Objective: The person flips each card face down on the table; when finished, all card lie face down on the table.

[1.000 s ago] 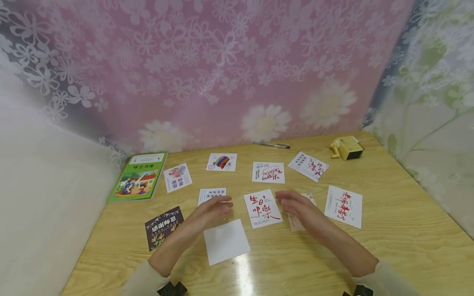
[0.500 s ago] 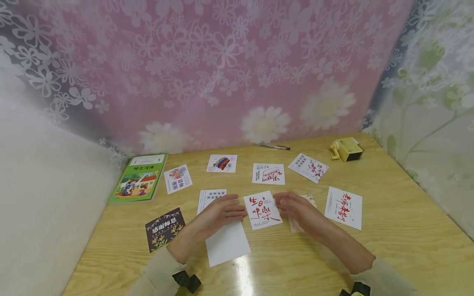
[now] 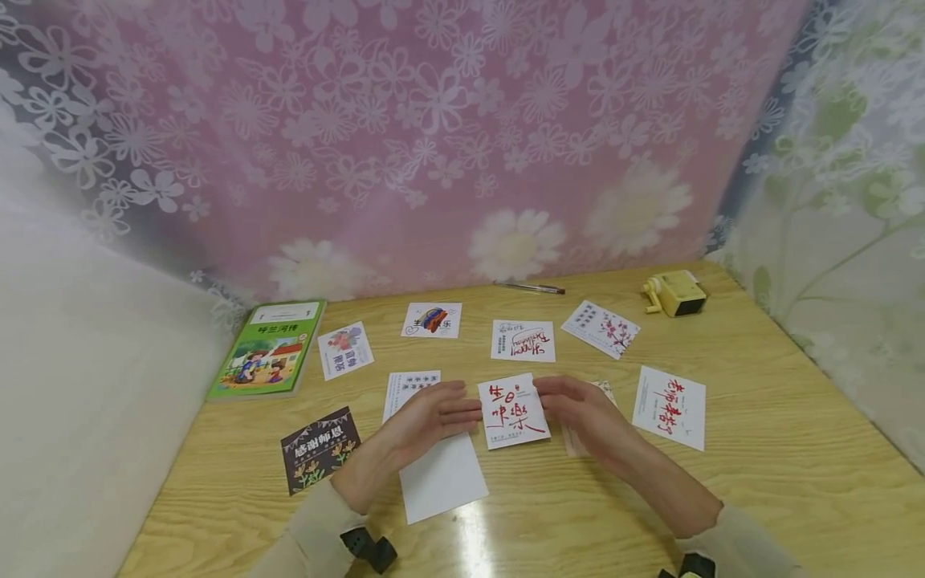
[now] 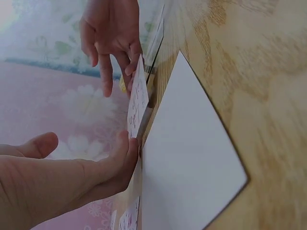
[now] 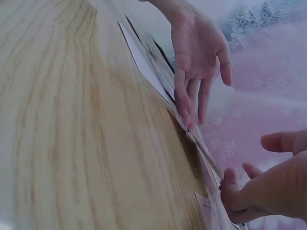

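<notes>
Red-lettered card [image 3: 512, 410]: white, with red brush lettering, near the middle of the wooden table [image 3: 780, 449]; the left wrist view shows one edge lifted off the wood, so it stands tilted between the two hands.
Left hand [image 3: 432, 413]: fingers straight and together, their tips touching the card's left edge; the palm lies over the top of a blank white card [image 3: 442, 475].
Right hand [image 3: 580, 407]: fingers loosely spread, tips at the card's right edge; whether they pinch it or only touch it cannot be told.
Under the right hand: a pale card [image 3: 574, 440], mostly hidden.
Just left: a white card with small print [image 3: 405, 382], partly under the left hand.
Right: another red-lettered card [image 3: 670, 406], lying flat.
Near left: dark card [image 3: 320, 447] with bunting.
Far row: four picture cards, among them one with a rainbow drawing [image 3: 432, 319] and one with blossoms [image 3: 601, 327].
Far left: green book [image 3: 270, 347].
Back edge: pen [image 3: 530, 287] and yellow sharpener [image 3: 676, 292].
</notes>
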`<state>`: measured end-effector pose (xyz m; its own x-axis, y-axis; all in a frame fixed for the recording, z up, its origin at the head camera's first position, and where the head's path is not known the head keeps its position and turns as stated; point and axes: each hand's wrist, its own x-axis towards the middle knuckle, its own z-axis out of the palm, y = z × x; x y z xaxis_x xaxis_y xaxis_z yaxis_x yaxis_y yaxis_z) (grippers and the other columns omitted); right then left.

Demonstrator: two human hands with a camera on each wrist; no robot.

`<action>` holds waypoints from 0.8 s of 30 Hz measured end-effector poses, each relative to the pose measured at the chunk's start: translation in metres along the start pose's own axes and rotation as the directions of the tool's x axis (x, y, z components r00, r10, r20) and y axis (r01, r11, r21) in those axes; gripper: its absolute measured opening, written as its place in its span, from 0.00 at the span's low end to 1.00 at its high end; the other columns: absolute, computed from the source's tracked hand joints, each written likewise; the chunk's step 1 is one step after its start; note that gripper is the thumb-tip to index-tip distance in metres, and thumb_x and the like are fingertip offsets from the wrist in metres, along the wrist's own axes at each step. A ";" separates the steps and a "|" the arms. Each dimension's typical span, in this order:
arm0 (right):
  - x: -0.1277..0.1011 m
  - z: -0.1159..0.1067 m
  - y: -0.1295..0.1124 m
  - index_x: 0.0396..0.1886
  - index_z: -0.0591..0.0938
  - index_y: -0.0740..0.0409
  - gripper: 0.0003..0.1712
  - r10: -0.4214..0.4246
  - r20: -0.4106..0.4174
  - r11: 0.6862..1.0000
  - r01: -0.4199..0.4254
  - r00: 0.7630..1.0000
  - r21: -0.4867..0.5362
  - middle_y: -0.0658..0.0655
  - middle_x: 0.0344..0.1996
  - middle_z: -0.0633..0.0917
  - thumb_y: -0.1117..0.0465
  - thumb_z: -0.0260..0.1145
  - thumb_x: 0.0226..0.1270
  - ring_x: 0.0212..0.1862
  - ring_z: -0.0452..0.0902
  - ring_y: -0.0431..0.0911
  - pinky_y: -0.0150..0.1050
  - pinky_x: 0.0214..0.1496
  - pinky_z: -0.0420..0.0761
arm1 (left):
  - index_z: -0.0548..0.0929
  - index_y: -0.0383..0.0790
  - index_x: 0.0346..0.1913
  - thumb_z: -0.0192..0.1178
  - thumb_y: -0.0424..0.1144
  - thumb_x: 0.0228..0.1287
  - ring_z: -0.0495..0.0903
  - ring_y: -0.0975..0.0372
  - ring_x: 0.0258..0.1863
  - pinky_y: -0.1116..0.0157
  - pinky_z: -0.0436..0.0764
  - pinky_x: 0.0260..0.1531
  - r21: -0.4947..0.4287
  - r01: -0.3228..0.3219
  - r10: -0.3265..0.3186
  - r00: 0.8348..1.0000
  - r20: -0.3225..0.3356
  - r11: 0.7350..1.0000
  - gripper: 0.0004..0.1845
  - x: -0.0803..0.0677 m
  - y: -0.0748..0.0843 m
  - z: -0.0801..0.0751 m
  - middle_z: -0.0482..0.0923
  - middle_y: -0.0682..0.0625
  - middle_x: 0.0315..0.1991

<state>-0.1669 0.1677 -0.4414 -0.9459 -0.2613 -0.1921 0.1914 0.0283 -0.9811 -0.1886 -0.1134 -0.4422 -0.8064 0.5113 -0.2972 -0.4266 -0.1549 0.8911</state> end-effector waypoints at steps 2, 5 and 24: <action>0.001 0.001 0.002 0.72 0.72 0.70 0.27 0.000 -0.028 1.000 -0.001 1.000 -0.031 0.68 0.72 0.72 0.66 0.61 0.78 0.69 0.70 0.53 0.30 0.63 0.78 | 0.45 0.25 0.80 0.43 0.39 0.84 0.64 0.35 0.74 0.49 0.68 0.75 -0.007 -0.002 0.002 1.000 0.002 1.000 0.34 0.001 -0.001 0.000 0.60 0.22 0.73; 0.003 0.004 0.005 0.69 0.75 0.71 0.25 -0.013 -0.083 0.999 0.009 0.996 -0.054 0.68 0.71 0.71 0.73 0.63 0.74 0.67 0.69 0.56 0.26 0.56 0.80 | 0.46 0.26 0.80 0.44 0.39 0.83 0.64 0.36 0.74 0.49 0.68 0.75 -0.035 -0.004 0.004 1.000 -0.002 0.999 0.34 0.003 -0.002 0.000 0.60 0.22 0.74; 0.005 0.019 0.000 0.53 0.73 0.68 0.18 -0.056 -0.307 0.998 0.055 0.950 -0.012 0.56 0.42 0.81 0.80 0.62 0.65 0.46 0.76 0.43 0.28 0.46 0.83 | 0.75 0.38 0.72 0.56 0.36 0.79 0.76 0.50 0.68 0.52 0.66 0.76 0.181 -0.154 0.158 0.987 -0.009 0.971 0.22 -0.002 -0.003 0.004 0.76 0.40 0.66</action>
<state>-0.1664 0.1486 -0.4415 -0.9898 0.0467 -0.1349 0.1361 0.0254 -0.9904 -0.1842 -0.1108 -0.4432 -0.8673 0.4728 -0.1555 -0.2160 -0.0760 0.9734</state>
